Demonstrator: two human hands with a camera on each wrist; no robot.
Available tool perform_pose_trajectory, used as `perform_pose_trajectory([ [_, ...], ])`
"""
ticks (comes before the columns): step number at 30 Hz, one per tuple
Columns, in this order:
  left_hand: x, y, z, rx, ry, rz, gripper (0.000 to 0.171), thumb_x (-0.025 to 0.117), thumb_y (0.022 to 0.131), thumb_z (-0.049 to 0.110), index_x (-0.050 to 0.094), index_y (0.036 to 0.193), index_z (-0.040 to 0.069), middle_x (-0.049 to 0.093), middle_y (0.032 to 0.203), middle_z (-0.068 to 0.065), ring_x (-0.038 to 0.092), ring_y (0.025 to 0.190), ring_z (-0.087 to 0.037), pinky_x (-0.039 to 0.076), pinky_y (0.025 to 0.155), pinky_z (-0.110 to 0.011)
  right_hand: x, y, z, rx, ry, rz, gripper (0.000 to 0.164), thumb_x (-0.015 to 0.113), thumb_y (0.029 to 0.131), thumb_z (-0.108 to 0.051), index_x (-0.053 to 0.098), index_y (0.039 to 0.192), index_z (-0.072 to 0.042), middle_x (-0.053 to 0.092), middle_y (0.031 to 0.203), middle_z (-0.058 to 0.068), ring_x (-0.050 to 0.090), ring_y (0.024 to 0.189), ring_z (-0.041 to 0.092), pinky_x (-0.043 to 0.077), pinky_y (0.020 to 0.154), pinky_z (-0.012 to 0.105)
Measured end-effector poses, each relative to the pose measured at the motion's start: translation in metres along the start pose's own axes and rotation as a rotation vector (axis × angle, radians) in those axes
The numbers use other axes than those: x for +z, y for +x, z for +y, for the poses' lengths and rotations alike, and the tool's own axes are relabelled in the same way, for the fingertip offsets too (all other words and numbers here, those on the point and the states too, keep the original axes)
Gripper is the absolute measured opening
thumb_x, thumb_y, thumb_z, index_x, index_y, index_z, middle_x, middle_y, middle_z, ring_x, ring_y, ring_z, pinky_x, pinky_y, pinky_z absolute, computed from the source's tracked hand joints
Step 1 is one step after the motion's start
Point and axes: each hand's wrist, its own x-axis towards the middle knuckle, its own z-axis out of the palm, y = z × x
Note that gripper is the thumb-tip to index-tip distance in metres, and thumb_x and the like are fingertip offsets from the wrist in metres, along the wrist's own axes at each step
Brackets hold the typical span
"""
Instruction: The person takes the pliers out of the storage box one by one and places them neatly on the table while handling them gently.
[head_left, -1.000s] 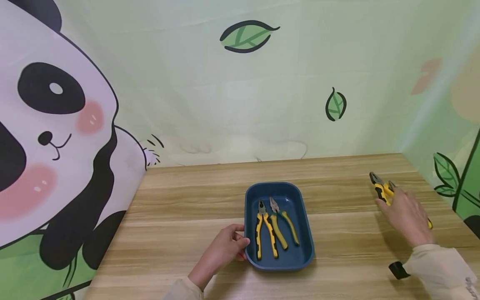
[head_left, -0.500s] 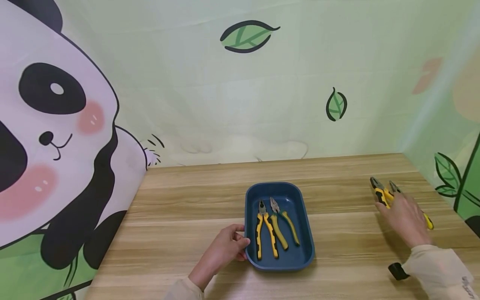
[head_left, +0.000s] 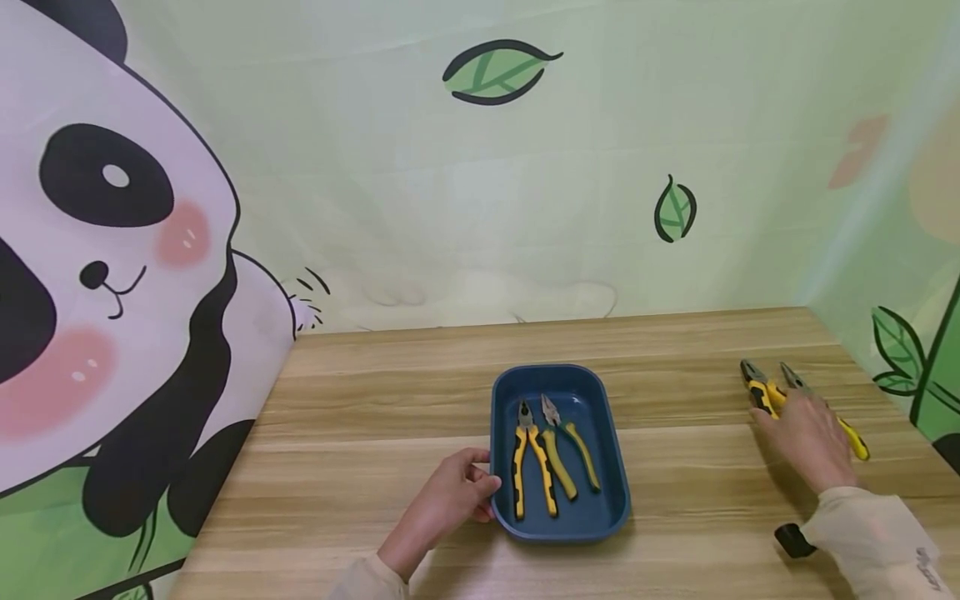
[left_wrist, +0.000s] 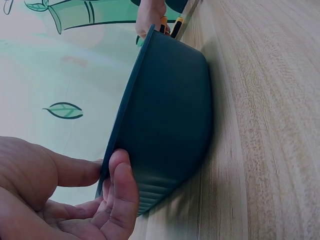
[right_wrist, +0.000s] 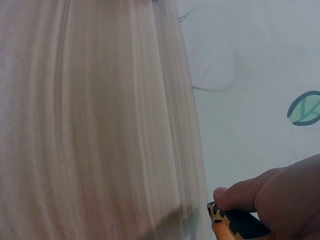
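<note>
A dark blue tray (head_left: 573, 383) lies on the wooden table, and my left hand (head_left: 453, 487) pinches its left rim between thumb and fingers, as the left wrist view confirms. Inside it rest pliers with yellow-and-black handles (head_left: 517, 471) and pliers with green-and-yellow handles (head_left: 581, 454). Far to the right, my right hand (head_left: 810, 437) grips another pair of yellow-and-black pliers (head_left: 759, 392), jaws pointing away. The right wrist view has the thumb (right_wrist: 237, 196) on the handle. Slim-nosed pliers (head_left: 795, 377) lie just right of these, partly hidden beneath the hand.
The wooden table (head_left: 375, 392) backs onto a pale green cloth (head_left: 420, 208) printed with leaves and a panda (head_left: 112, 250). A side cloth (head_left: 900, 267) borders the table's right. A black strap piece (head_left: 795, 540) hangs by the right sleeve.
The gripped pliers have shifted slightly toward me with my right hand, and more of the slim-nosed pliers shows. My left hand and the tray stay in place.
</note>
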Motion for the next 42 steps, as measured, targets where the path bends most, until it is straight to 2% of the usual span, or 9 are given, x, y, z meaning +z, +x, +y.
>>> perform_pose_trajectory([
  [6,0.0,-0.002,0.001,0.008,-0.009,-0.002,0.04,0.059,0.09,0.003,0.046,0.126,-0.008,0.058,0.084,-0.018,0.06,0.057,-0.017,0.054,0.053,-0.033,0.001,0.002,0.001,0.001,0.005,-0.02,0.048,0.06,0.089,-0.036,0.048,0.091,0.011,0.042,0.074,0.018,0.04,0.061,0.028,0.031,0.044,0.034],
  [13,0.0,-0.004,0.003,0.018,-0.014,-0.003,0.04,0.058,0.09,0.002,0.045,0.126,-0.009,0.058,0.084,-0.018,0.06,0.057,-0.017,0.055,0.052,-0.033,0.004,0.006,0.002,0.006,-0.011,-0.027,0.044,0.063,0.087,-0.034,0.047,0.086,0.007,0.039,0.069,0.014,0.039,0.057,0.025,0.031,0.042,0.032],
  [27,0.0,-0.004,0.002,0.029,-0.031,-0.006,0.039,0.057,0.09,0.0,0.045,0.125,-0.01,0.058,0.082,-0.019,0.059,0.056,-0.016,0.054,0.052,-0.033,0.008,0.009,0.003,-0.061,-0.04,-0.009,0.041,0.063,0.087,-0.031,0.047,0.084,0.007,0.039,0.066,0.013,0.04,0.055,0.025,0.03,0.042,0.033],
  [31,0.0,-0.004,0.003,0.027,-0.029,-0.003,0.039,0.057,0.09,0.0,0.046,0.126,-0.01,0.058,0.083,-0.019,0.06,0.056,-0.017,0.055,0.052,-0.033,0.009,0.01,0.003,-0.073,-0.044,-0.006,0.044,0.064,0.086,-0.029,0.048,0.09,0.011,0.042,0.068,0.017,0.042,0.059,0.029,0.033,0.044,0.035],
  [35,0.0,-0.004,0.003,0.026,-0.028,-0.005,0.04,0.058,0.089,0.001,0.046,0.126,-0.01,0.058,0.083,-0.019,0.06,0.056,-0.016,0.055,0.052,-0.034,0.01,0.011,0.004,-0.064,-0.047,-0.013,0.05,0.064,0.086,-0.028,0.047,0.098,0.017,0.045,0.076,0.027,0.045,0.068,0.039,0.037,0.051,0.044],
  [42,0.0,-0.004,0.004,0.023,-0.019,-0.009,0.039,0.058,0.09,0.002,0.046,0.125,-0.01,0.058,0.083,-0.019,0.059,0.056,-0.016,0.055,0.052,-0.033,0.01,0.011,0.005,-0.048,-0.05,-0.024,0.055,0.062,0.087,-0.028,0.047,0.105,0.022,0.043,0.087,0.037,0.043,0.083,0.05,0.038,0.063,0.056],
])
